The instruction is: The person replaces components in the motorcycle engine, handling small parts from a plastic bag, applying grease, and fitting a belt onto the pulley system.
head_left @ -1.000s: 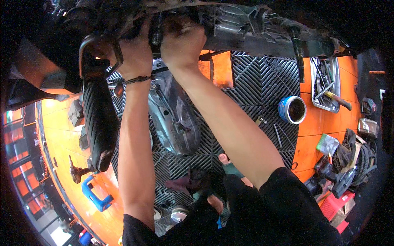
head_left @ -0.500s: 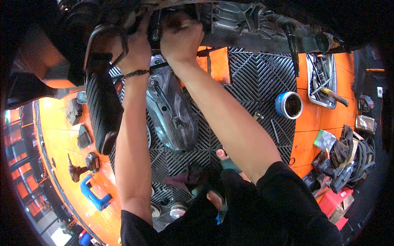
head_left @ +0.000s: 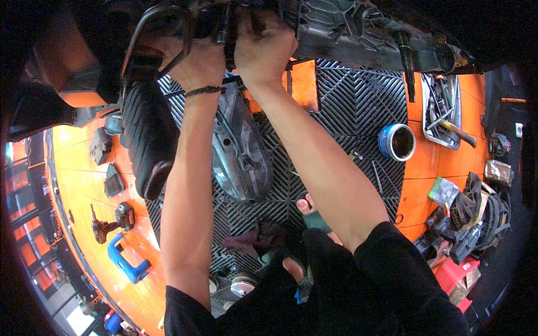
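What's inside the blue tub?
Dark brown stuff shows inside the tub. I can't tell how deep it goes, and anything underneath it is covered.

Bright light washes the orange floor (head_left: 78, 179) toward pale yellow on the left side of my remote feed, and glossy highlights streak the grey cover (head_left: 241, 168) at center. Deep shadow beneath the dark metal casing (head_left: 358, 42) swallows the fingers of the left hand (head_left: 193, 63) and right hand (head_left: 266, 56), leaving me unable to read their detail. Fisheye distortion bows straight lines toward the rim, where my corners fall to grainy black.
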Available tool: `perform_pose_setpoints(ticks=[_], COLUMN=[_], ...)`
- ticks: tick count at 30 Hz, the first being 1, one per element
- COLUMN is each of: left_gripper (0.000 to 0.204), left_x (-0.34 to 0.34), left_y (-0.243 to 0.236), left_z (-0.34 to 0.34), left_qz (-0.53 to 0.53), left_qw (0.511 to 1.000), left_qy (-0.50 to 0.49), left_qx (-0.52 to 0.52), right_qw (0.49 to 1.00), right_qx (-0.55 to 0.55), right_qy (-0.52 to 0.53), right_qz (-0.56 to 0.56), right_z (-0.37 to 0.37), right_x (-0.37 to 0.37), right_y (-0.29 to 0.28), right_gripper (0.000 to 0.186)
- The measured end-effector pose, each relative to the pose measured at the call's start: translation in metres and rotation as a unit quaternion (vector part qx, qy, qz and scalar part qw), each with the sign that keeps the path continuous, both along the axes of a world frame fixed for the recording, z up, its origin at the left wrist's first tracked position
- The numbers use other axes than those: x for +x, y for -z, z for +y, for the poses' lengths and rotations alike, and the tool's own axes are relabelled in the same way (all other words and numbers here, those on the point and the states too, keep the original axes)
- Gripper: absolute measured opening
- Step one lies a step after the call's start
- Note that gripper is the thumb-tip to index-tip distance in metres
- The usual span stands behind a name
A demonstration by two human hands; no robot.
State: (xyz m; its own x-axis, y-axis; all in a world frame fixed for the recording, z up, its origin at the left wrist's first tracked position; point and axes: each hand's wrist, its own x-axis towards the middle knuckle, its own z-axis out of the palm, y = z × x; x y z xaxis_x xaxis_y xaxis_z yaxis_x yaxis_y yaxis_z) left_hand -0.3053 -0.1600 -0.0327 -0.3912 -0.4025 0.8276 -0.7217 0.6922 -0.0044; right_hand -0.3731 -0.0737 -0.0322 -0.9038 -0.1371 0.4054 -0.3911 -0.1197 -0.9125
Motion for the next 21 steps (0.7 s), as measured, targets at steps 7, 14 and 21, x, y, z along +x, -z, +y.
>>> perform_pose_setpoints(ticks=[7, 14, 21], left_gripper=[0.049, 0.05, 0.051], left_x=[-0.001, 0.001, 0.002], left_y=[0.002, 0.0, -0.006], left_z=[0.002, 0.002, 0.002], left_qz=[0.056, 0.07, 0.097], left_qw=[0.998, 0.995, 0.99], left_qy=[0.029, 0.046, 0.071], left_qx=[0.021, 0.045, 0.07], right_qw=[1.0, 0.999, 0.998], right_qx=[0.017, -0.021, 0.023], right_qy=[-0.017, -0.036, -0.04], right_qz=[-0.002, 0.003, -0.034], right_z=[0.0, -0.001, 0.001], right_x=[-0.002, -0.001, 0.002], right_y=[-0.005, -0.012, -0.01], right_gripper=[0.017, 0.016, 0.017])
